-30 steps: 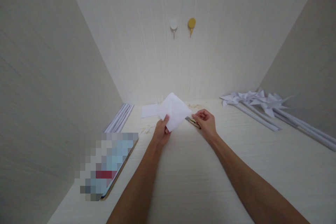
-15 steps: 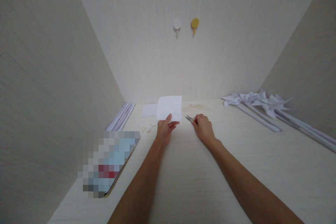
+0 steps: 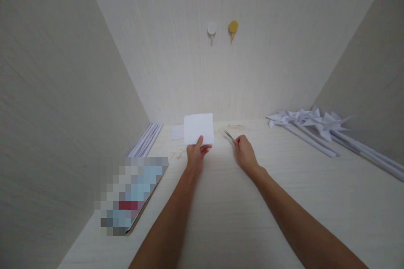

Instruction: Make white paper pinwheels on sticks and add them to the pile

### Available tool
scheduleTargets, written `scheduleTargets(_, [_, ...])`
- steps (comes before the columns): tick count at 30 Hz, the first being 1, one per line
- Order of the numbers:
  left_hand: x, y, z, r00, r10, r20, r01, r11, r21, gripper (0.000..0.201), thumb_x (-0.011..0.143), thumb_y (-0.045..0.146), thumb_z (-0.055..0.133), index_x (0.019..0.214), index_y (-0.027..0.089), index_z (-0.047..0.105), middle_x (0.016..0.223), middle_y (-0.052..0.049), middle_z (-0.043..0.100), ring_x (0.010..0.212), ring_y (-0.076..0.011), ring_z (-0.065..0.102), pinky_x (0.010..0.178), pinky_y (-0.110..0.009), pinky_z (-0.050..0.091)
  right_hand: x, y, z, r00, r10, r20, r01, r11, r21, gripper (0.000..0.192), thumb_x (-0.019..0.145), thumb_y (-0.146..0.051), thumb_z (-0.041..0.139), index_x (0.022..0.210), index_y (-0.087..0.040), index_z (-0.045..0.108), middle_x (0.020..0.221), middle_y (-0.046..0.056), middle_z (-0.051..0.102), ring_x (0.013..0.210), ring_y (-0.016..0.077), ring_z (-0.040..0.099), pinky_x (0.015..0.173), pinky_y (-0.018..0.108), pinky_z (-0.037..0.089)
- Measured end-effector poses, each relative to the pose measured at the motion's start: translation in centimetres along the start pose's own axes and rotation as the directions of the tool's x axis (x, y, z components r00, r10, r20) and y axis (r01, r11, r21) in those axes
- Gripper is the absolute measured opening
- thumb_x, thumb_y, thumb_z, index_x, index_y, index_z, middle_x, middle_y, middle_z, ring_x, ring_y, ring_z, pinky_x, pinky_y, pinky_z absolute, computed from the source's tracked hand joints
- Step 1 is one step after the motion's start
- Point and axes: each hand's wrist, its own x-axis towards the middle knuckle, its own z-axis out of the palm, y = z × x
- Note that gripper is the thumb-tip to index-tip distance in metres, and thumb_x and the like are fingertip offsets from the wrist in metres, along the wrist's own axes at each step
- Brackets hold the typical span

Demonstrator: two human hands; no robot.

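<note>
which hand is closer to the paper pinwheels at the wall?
Right. The right hand, holding small scissors, sits left of the paper pinwheels with bare table between. The left hand, pinching a white paper square, is farther left.

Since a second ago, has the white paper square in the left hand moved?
Yes. The paper square in the left hand has turned from a tilted diamond to square-on and shifted left, now covering more of the flat sheet behind it.

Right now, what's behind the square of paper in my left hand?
Behind the paper square held up by the left hand, another white sheet lies flat on the table, its left part showing. The rest of that sheet and the table behind are covered.
</note>
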Motion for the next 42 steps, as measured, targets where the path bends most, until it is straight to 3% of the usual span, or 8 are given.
scheduleTargets(3, [0.1,0.0,0.0,0.998,0.030,-0.057,-0.031,0.999,-0.022,0.008,0.069,0.012,0.060,0.073,0.008,0.054,0.051,0.002,0.058,0.037,-0.0061,0.054,0.035,-0.013,0.039,0.2,0.1,0.3,0.999,0.036,0.015,-0.039,0.930,0.365,0.012,0.084,-0.025,0.033,0.073,-0.020,0.037,0.060,0.000,0.048,0.057,0.0141,0.046,0.056,0.026,0.035])
scheduleTargets(6, [0.4,-0.2,-0.1,0.997,0.038,-0.071,-0.039,0.999,-0.008,0.006,0.067,0.008,0.061,0.069,0.008,0.055,0.051,0.001,0.058,0.040,-0.0064,0.056,0.037,-0.013,0.039,0.1,-0.6,1.2,0.991,0.080,0.110,-0.131,0.769,0.625,0.013,0.083,-0.032,0.032,0.074,-0.021,0.034,0.057,-0.004,0.043,0.047,0.0101,0.038,0.046,0.022,0.030])
scheduleTargets(8, [0.5,-0.3,-0.1,0.996,0.055,-0.071,-0.055,0.998,0.000,0.006,0.064,0.006,0.062,0.066,0.007,0.056,0.052,0.000,0.059,0.042,-0.0061,0.056,0.039,-0.013,0.040,-0.3,-1.6,1.7,0.970,0.081,0.229,-0.227,0.638,0.736,0.014,0.081,-0.036,0.033,0.078,-0.022,0.032,0.058,-0.006,0.042,0.041,0.0078,0.032,0.040,0.020,0.024])
scheduleTargets(10, [0.7,-0.5,-0.1,0.994,0.078,-0.076,-0.078,0.997,0.003,0.007,0.062,0.005,0.063,0.063,0.007,0.056,0.052,0.000,0.059,0.044,-0.0058,0.056,0.043,-0.013,0.042,-0.6,-2.5,1.9,0.942,0.027,0.334,-0.288,0.573,0.767,0.018,0.080,-0.040,0.035,0.082,-0.022,0.036,0.054,-0.008,0.039,0.039,0.0067,0.026,0.037,0.019,0.018])
scheduleTargets(15, [0.9,-0.8,-0.3,0.986,0.144,-0.085,-0.139,0.988,0.064,0.013,0.057,0.014,0.068,0.057,0.007,0.056,0.049,-0.001,0.058,0.044,-0.0065,0.054,0.049,-0.017,0.045,-1.0,-3.2,1.5,0.892,-0.100,0.442,-0.324,0.542,0.775,0.029,0.076,-0.044,0.040,0.079,-0.017,0.049,0.051,-0.008,0.031,0.038,0.0047,0.026,0.037,0.019,0.015])
scheduleTargets(22, [0.9,-0.9,-0.9,0.965,0.255,-0.067,-0.237,0.949,0.209,0.025,0.057,0.028,0.067,0.070,0.008,0.059,0.061,-0.002,0.060,0.049,-0.0081,0.055,0.042,-0.017,0.039,-0.9,-2.7,1.3,0.855,-0.197,0.479,-0.326,0.514,0.793,0.033,0.074,-0.048,0.044,0.080,-0.016,0.048,0.052,-0.009,0.033,0.035,0.0027,0.024,0.035,0.020,0.012])
scheduleTargets(28, [0.5,-1.0,-0.6,0.971,0.237,-0.011,-0.231,0.956,0.181,0.025,0.059,0.027,0.067,0.075,0.009,0.060,0.077,-0.008,0.064,0.065,-0.0124,0.061,0.056,-0.022,0.048,-1.1,-3.0,1.3,0.835,-0.224,0.503,-0.305,0.573,0.761,0.029,0.077,-0.044,0.040,0.077,-0.017,0.047,0.043,-0.010,0.034,0.033,0.0041,0.022,0.033,0.019,0.013])
scheduleTargets(42, [0.4,-1.0,-0.3,0.985,0.168,0.029,-0.170,0.973,0.156,0.013,0.069,0.019,0.059,0.074,0.007,0.061,0.066,-0.008,0.066,0.059,-0.0135,0.063,0.056,-0.023,0.050,-1.0,-2.8,1.4,0.826,-0.275,0.492,-0.283,0.553,0.784,0.027,0.075,-0.043,0.042,0.074,-0.017,0.047,0.038,-0.011,0.031,0.031,0.0043,0.019,0.032,0.019,0.011])
